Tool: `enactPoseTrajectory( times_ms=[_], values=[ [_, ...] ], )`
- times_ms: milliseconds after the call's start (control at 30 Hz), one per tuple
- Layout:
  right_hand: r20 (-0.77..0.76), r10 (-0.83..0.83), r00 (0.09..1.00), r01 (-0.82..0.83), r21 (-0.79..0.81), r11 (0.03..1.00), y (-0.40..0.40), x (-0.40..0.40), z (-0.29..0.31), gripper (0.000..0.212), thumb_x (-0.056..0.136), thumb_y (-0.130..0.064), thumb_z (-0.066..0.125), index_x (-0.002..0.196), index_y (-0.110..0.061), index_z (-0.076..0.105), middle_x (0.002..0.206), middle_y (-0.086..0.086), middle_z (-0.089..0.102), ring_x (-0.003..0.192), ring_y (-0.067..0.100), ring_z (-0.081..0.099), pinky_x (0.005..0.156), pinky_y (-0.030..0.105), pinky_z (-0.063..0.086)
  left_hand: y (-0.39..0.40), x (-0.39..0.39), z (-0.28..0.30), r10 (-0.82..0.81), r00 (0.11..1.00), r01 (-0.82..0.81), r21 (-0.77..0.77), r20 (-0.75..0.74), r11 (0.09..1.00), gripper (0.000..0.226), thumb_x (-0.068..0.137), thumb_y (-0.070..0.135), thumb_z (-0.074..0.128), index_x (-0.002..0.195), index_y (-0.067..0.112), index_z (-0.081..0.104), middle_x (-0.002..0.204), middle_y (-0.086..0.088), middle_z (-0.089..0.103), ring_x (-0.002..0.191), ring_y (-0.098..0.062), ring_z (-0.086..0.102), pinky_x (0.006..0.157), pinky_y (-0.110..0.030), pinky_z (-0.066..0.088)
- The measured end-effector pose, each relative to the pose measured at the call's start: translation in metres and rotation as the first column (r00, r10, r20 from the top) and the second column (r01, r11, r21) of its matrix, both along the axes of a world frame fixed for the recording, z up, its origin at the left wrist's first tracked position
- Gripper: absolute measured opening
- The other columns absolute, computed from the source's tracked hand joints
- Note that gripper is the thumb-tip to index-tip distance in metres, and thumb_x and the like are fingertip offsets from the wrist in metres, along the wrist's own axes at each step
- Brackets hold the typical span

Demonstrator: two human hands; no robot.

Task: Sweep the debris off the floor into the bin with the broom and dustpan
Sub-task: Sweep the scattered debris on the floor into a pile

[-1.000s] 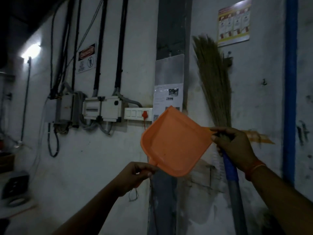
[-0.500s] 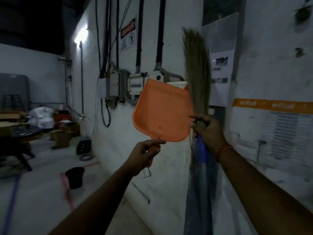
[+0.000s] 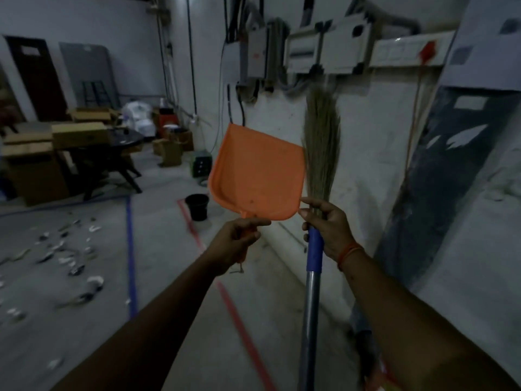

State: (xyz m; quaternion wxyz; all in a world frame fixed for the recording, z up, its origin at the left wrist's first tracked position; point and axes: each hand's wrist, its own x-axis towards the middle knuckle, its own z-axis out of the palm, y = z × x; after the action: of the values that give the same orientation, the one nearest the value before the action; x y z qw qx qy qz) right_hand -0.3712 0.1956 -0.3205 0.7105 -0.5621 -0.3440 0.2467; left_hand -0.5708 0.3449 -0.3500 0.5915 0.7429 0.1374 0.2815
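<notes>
Head view: you have both tools in hand but no sweeping is done. Your left hand [image 3: 235, 244] grips the orange dustpan [image 3: 258, 173] by its handle; your right hand [image 3: 328, 228] is wrapped round the broom [image 3: 321, 148], bristles up. The debris [image 3: 70, 258] lies scattered at left, the black bin [image 3: 197, 206] beyond. Compared with half a second ago, your view has swung down and left toward the floor.

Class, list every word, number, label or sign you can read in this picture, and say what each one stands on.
No text is readable.
Paper sheet on the wall, upper right: dark patches, too blurred to read.
Pale label on the dark panel: blank or blurred.
Sign on the dark door: too small.
Grey box: reddish mark, unreadable.
Dustpan and broom: no lettering visible.
</notes>
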Motion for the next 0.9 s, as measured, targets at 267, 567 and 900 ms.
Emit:
enactPoseTrajectory(
  times_ms=[267, 567, 900],
  values=[
    [0.019, 0.098, 0.995, -0.094, -0.146, 0.985, 0.039, -0.076, -0.069, 0.023, 0.086, -0.005, 0.072, 0.109, -0.01, 0.073, 0.075, 0.015, 0.061, 0.063, 0.024, 0.055, 0.055, 0.036, 0.055, 0.02, -0.091, -0.066, 0.249, 0.963, -0.255, -0.057, -0.101, 0.965, 0.031, 0.103, 0.003, 0.05, 0.123, 0.018, 0.07, 0.057, -0.012, 0.039, 0.049, -0.028, 0.041, 0.045, -0.027, 0.035],
    [-0.011, 0.226, 0.974, -0.224, -0.195, 0.955, 0.094, -0.075, -0.043, 0.026, 0.087, 0.0, 0.067, 0.11, -0.011, 0.072, 0.092, 0.019, 0.061, 0.06, 0.017, 0.055, 0.048, 0.029, 0.052, 0.015, -0.144, -0.099, 0.404, 0.902, -0.421, -0.108, -0.151, 0.901, 0.029, 0.103, 0.004, 0.051, 0.123, 0.015, 0.069, 0.047, 0.008, 0.04, 0.04, -0.016, 0.04, 0.04, -0.027, 0.038],
    [-0.137, 0.28, 0.95, -0.308, -0.28, 0.909, 0.084, -0.103, -0.137, 0.062, 0.086, 0.0, 0.068, 0.132, -0.04, 0.057, 0.129, 0.004, 0.056, 0.097, 0.03, 0.069, 0.059, 0.033, 0.055, 0.008, -0.181, -0.139, 0.441, 0.87, -0.478, -0.156, -0.223, 0.864, 0.029, 0.103, 0.004, 0.052, 0.121, 0.017, 0.07, 0.055, 0.0, 0.033, 0.045, -0.015, 0.034, 0.043, -0.025, 0.034]
  ],
)
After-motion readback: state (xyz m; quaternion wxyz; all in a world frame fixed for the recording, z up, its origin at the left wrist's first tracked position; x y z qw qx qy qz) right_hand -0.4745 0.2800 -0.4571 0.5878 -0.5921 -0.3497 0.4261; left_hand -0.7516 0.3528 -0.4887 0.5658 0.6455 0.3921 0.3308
